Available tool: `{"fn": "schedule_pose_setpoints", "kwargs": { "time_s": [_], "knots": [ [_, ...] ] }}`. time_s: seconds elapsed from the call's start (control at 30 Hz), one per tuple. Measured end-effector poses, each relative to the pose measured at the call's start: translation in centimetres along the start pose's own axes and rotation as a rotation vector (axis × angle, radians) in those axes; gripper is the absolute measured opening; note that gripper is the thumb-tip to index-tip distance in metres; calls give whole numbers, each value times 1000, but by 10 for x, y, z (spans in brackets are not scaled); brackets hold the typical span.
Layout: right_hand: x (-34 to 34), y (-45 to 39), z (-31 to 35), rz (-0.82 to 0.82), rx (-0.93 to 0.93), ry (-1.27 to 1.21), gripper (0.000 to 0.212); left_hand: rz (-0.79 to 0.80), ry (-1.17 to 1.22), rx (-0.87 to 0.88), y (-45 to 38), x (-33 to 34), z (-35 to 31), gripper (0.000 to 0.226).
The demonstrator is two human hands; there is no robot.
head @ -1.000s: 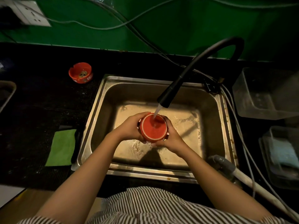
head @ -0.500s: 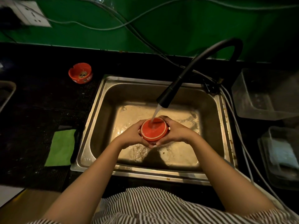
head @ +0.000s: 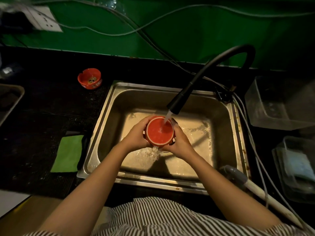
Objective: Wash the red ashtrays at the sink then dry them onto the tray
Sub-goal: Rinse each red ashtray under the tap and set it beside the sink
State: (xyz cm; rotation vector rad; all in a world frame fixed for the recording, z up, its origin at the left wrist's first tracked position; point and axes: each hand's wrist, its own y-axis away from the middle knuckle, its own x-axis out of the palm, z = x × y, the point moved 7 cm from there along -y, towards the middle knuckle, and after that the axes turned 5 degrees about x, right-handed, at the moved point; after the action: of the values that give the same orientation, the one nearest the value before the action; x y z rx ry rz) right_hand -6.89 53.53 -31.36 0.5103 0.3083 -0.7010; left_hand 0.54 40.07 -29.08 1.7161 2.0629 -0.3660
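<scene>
A red ashtray (head: 159,131) is held upside down over the steel sink (head: 109,106), its flat base with a white ring facing up. My left hand (head: 136,134) grips its left side and my right hand (head: 179,142) grips its right side. Water from the black faucet (head: 177,103) runs onto the base and spills off below. A second red ashtray (head: 89,78) stands upright on the dark counter, left of the sink's back corner. A metal tray (head: 10,99) shows partly at the left edge.
A green cloth (head: 68,154) lies on the counter left of the sink. Clear plastic containers (head: 279,103) stand to the right. Cables (head: 153,29) hang across the green wall below a socket (head: 42,18). A grey-tipped white handle (head: 252,186) lies at the sink's front right.
Both hands turned the ashtray under the stream and shifted it slightly; the water now hits the right part of its base. The other ashtray has stayed put.
</scene>
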Motion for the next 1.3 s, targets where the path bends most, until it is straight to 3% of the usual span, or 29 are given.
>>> {"fn": "schedule_pose_setpoints", "kwargs": {
  "time_s": [0.23, 0.33, 0.5, 0.87, 1.0, 1.07, 1.17, 1.3],
  "knots": [
    [25, 11, -10, 125, 48, -133, 116, 201, -242, -47, 7, -15, -4, 113],
    [41, 19, -15, 248, 107, -259, 116, 293, -234, -132, 15, -20, 2, 110],
    [57, 28, -11, 410, 163, -413, 98, 372, -112, -236, 36, -28, 18, 113],
    [81, 14, 31, 459, 259, -514, 84, 43, 347, -146, 60, -63, 35, 112],
    [104, -4, 45, 541, 327, -533, 95, -114, 436, -197, 60, -88, 61, 97],
    [113, -18, 49, 463, 364, -413, 95, -199, 526, -265, 59, -106, 78, 99],
    [112, -41, 50, 188, 363, -69, 78, -352, 553, -327, 54, -146, 109, 103],
    [115, -60, 60, 30, 313, 253, 62, -416, 242, -302, 39, -220, 144, 92]
  ]
}}
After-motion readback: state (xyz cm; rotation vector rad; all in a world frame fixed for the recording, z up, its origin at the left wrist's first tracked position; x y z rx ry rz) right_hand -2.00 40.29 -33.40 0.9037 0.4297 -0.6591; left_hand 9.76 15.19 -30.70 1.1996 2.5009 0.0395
